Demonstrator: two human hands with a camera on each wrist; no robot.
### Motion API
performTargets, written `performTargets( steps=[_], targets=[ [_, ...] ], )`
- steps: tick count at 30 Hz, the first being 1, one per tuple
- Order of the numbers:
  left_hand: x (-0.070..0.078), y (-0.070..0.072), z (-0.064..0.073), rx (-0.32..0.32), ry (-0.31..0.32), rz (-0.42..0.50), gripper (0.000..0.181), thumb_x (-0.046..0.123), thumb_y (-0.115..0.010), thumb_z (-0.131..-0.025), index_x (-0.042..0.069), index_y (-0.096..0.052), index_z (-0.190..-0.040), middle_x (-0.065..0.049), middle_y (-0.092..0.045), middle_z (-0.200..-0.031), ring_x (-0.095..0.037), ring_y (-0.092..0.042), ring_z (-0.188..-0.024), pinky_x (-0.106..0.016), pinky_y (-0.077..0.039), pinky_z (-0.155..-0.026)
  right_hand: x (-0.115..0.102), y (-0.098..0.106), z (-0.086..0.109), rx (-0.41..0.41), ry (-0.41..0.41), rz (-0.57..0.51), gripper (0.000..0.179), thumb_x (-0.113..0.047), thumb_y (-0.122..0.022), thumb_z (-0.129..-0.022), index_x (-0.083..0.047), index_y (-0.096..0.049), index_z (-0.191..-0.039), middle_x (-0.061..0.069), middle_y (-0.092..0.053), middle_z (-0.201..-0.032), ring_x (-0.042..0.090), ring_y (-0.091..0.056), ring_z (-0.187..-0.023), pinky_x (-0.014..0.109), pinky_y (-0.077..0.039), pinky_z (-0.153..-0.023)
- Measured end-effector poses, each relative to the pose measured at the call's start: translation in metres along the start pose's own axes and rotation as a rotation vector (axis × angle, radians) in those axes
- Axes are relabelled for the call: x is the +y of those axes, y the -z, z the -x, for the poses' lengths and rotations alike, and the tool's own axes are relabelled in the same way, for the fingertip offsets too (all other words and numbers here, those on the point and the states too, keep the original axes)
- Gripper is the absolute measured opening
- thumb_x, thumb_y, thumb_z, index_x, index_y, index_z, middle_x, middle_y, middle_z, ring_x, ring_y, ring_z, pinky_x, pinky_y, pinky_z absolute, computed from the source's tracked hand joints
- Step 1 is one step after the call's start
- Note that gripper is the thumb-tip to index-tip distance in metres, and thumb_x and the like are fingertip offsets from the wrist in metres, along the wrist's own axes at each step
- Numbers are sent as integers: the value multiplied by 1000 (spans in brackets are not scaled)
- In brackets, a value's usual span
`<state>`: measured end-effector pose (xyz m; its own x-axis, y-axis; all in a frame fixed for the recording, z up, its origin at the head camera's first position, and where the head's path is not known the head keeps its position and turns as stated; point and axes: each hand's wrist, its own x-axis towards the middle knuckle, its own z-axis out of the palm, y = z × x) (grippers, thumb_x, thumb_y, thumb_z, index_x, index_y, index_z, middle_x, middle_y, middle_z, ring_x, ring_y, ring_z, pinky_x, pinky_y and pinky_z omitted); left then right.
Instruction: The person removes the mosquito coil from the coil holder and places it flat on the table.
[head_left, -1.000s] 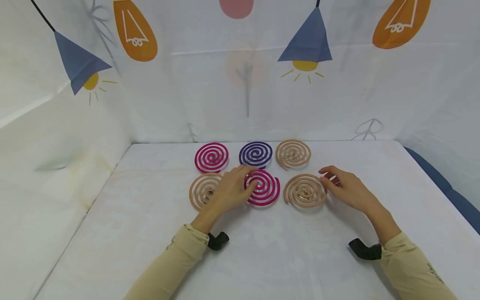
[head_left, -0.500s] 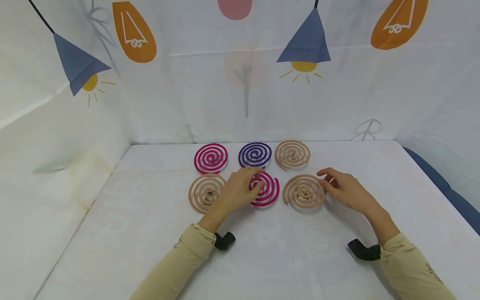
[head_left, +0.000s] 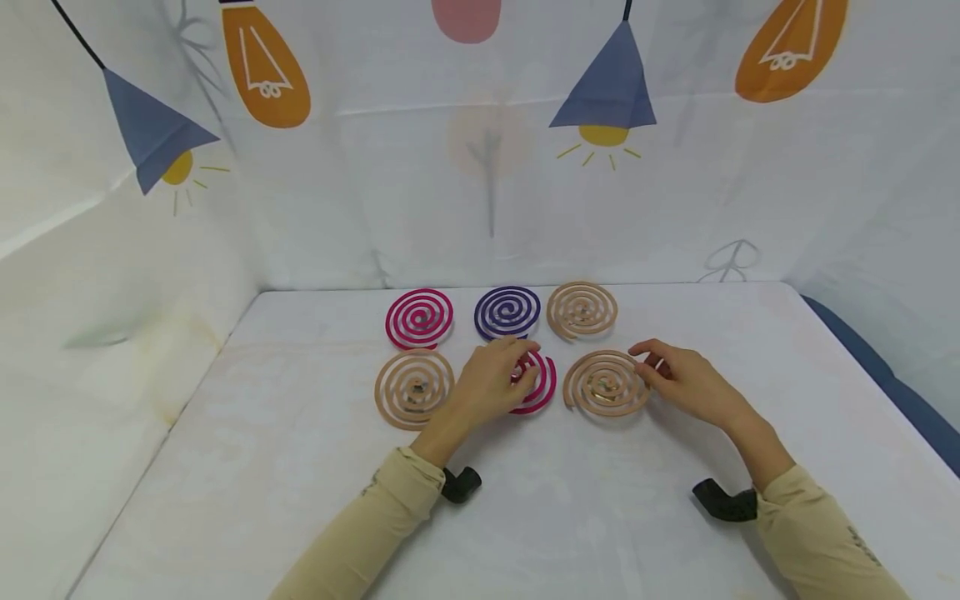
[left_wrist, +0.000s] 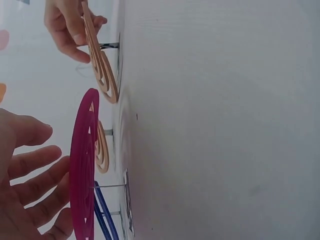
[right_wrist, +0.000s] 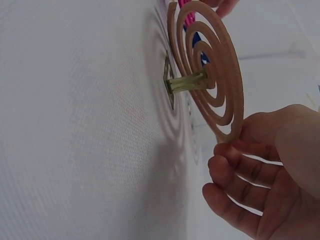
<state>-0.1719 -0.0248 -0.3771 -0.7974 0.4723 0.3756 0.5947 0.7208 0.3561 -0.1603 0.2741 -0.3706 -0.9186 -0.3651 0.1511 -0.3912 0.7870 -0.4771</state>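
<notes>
Front-right tan coil (right_wrist: 234, 75), its rim pinched in your right hand (head_left: 693, 383).
It sits on a small stand (right_wrist: 187, 83) above the white table (head_left: 570, 517); your left hand (head_left: 487, 382), fingers loosely apart, covers part of the front-middle pink coil (left_wrist: 82, 170), and you can't tell whether it touches. Behind that pink coil, near your fingers, lies the purple coil (head_left: 507, 311).

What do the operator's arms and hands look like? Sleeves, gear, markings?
Left hand and right hand: bare, no gloves. Left sleeve and right sleeve: long, beige, creased. The right one bears a small dark marking, too small to read. A black, bent, tube-like piece juts inward near each cuff. No cables show.
</notes>
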Motion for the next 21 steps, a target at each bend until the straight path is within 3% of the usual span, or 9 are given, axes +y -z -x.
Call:
performTargets(
  steps=[14,21],
  targets=[
    [6,-10,-8,-3,-39,-50,28,21,-58,-87,13,-68,-112,-1,-68,-95,-16,-63,-87,-34,-50,-74,2,-3,0,-22,-11,1,26,-17,-56,-95,-6,-58,-118,5,-63,-87,2,-49,-63,21,-41,-56],
    [8,-13,-9,-30,-53,0,29,21,-59,-88,10,-67,-113,-2,-68,-96,-16,-62,-90,-30,-50,-79,4,-6,1,-32,-13,-3,25,-17,-55,-95,-4,-59,-117,5,-63,-87,2,-50,-63,21,-41,-56]
  ],
)
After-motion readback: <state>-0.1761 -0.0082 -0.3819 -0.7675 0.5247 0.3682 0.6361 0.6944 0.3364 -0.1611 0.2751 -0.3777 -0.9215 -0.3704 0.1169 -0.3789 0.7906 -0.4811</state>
